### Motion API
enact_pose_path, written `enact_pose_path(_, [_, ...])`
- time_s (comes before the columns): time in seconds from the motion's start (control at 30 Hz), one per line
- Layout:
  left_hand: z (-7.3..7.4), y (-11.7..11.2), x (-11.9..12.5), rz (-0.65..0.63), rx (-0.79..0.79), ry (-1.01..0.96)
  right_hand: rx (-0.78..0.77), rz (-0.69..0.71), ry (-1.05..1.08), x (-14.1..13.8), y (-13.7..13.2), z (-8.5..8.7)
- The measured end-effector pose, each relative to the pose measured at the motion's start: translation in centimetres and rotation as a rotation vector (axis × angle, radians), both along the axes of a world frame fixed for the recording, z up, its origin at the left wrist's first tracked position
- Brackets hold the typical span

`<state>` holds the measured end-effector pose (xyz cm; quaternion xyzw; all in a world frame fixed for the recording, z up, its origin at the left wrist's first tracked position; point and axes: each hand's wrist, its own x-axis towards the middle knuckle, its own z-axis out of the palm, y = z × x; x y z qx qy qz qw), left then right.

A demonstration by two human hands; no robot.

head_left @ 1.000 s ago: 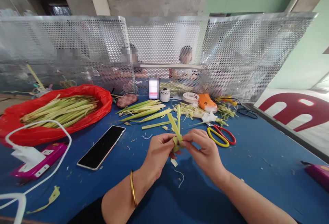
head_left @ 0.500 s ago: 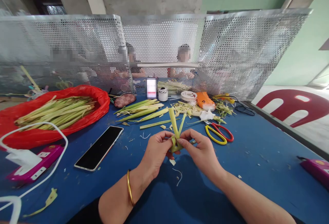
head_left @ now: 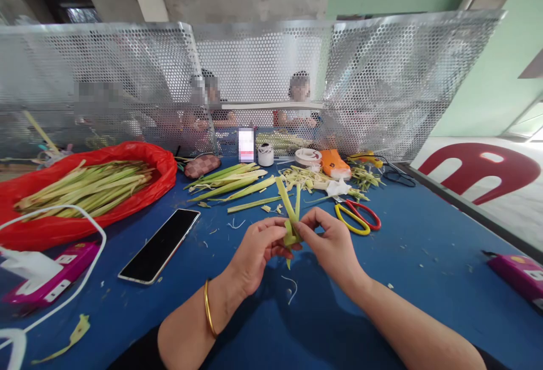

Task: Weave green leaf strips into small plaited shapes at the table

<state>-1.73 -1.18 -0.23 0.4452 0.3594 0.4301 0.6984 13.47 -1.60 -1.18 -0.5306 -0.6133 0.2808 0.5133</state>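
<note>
Between my two hands is a folded green leaf strip (head_left: 290, 235), with two long ends standing up and a short end hanging below. My left hand (head_left: 261, 251) pinches its left side, thumb on top and fingers curled under. The thumb and fingers of my right hand (head_left: 328, 240) press on its right side. How the strip is folded under my fingertips is hidden. Beyond my hands lie a bundle of long green leaves (head_left: 231, 182) and a single cut strip (head_left: 253, 205). Scissors (head_left: 358, 218) with a yellow and a red handle rest to the right.
A red bag (head_left: 163, 175) of leaf strips sits left, near a phone (head_left: 160, 246) and a purple power strip (head_left: 76, 265) with a white cable. Leaf scraps (head_left: 305, 179), a tape roll (head_left: 308, 157) and an orange packet (head_left: 334, 164) lie behind. A perforated metal screen (head_left: 263, 47) borders the table; people sit beyond.
The folded piece has turned slightly in my hands. Its upright ends now stand closer together, and a short end points down below my fingers. The whole view has shifted a little.
</note>
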Motion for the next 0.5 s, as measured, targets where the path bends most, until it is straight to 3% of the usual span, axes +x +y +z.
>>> enact_pose_path(0.27, [0.3,-0.6,0.7,-0.008,0.078,-0.014,-0.008,-0.033,0.067,-0.2,-0.2,0.1])
enact_pose_path(0.5, [-0.3,-0.9,1.5,0.169,0.141,0.129,-0.017,-0.016,0.065,-0.5,-0.3,-0.3])
